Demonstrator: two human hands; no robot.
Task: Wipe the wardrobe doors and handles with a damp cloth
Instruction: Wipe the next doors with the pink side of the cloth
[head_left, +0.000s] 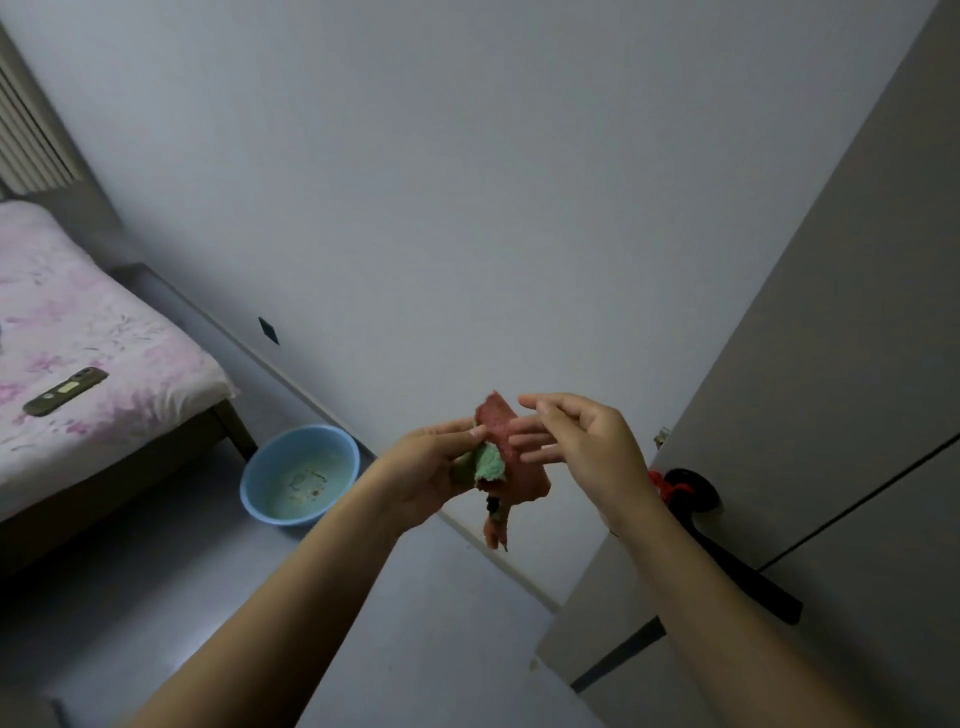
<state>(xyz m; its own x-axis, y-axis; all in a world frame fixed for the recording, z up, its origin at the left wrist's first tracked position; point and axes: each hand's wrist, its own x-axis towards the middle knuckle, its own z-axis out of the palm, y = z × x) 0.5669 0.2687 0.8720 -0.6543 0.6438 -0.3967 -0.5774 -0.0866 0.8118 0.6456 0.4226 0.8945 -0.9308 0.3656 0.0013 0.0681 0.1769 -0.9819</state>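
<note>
**Two hands and a red and green cloth**

I see both hands held up in front of a pale wall. The left hand holds the cloth — its thumb and fingers pinch the top edge, and the other fingers curl round the bunched part. The cloth is red with a green patch, and a thin frayed end hangs down below the hand. It is up in the air and touches no door.

The right hand is open. Its fingers are mostly straight and spread a little, and the tips reach to the red side of the cloth. I cannot tell for sure if they press on it or just sit beside it.

The wardrobe stands on the right, near the right arm. Its grey doors have a dark line between them. A black thing with a red bit leans by it.

Down on the floor, left of the hands, sits a blue bowl — right by the corner of the bed. The bed has a pink flower sheet, and a dark phone lies on top of it.
</note>
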